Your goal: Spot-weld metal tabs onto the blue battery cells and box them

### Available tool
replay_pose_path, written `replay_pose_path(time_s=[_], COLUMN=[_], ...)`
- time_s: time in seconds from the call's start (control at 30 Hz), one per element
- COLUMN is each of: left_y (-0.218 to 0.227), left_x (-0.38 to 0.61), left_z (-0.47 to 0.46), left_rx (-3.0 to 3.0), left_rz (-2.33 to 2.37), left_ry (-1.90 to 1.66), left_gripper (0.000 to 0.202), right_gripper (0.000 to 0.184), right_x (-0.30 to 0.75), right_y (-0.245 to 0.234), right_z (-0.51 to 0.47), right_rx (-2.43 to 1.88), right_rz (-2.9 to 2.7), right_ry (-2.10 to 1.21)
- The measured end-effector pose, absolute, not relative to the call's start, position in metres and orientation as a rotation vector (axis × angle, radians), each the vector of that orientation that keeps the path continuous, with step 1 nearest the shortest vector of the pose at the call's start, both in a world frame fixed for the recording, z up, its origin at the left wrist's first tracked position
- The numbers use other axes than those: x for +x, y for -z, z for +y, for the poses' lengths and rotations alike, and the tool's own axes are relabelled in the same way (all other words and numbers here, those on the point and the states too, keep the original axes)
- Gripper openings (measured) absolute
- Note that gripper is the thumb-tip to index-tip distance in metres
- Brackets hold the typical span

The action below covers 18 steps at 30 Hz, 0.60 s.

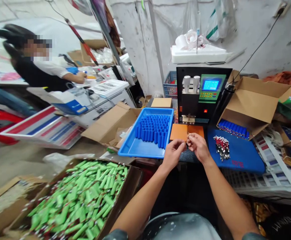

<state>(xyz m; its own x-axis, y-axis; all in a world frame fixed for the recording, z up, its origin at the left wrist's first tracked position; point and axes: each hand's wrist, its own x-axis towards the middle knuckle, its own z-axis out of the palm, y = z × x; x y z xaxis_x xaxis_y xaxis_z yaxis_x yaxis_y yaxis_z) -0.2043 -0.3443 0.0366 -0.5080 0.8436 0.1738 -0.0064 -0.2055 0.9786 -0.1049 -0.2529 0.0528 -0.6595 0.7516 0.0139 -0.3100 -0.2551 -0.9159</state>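
Observation:
My left hand (173, 152) and my right hand (197, 146) meet at the front edge of an orange plate (179, 130). Fingers of both are pinched together around something small that I cannot make out. Just beyond them stands a black spot welder (190, 106) with a lit screen (210, 84). On the left, a blue tray (128, 150) holds many upright blue battery cells (152, 128). To the right, a blue mat (245, 156) carries a pile of small red and black wire leads (221, 146) with white ends.
A box of green-wrapped packs with wires (83, 196) sits at lower left. A tipped cardboard box (257, 100) at right holds blue cells with wires (232, 129). An open cardboard box (113, 125) adjoins the tray. Another person (43, 70) works at a table on the far left.

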Motion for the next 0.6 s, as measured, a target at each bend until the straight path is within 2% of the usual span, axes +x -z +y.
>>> replay_pose_path(time_s=[0.17,0.43,0.53,0.6], left_y=[-0.039,-0.041,-0.04,-0.035], left_x=[-0.214,-0.23,-0.261,-0.285], left_z=[-0.358,-0.378,-0.384,-0.386], left_rx=[1.09,1.254,1.239,1.141], left_rz=[1.587,1.73,2.121,2.48], left_ry=[-1.614,-1.524,-1.483,-1.239], left_gripper=[0.026,0.022,0.02,0.015], right_gripper=[0.028,0.027,0.028,0.027], right_x=[-0.098,-0.098,-0.091,-0.086], right_y=[-0.043,-0.04,-0.035,-0.026], right_z=[-0.255,-0.259,-0.251,-0.239], right_rx=[-0.558,-0.554,-0.61,-0.655], right_rz=[-1.747,-1.939,-1.892,-1.876], right_ry=[-1.827,-1.638,-1.505,-1.391])
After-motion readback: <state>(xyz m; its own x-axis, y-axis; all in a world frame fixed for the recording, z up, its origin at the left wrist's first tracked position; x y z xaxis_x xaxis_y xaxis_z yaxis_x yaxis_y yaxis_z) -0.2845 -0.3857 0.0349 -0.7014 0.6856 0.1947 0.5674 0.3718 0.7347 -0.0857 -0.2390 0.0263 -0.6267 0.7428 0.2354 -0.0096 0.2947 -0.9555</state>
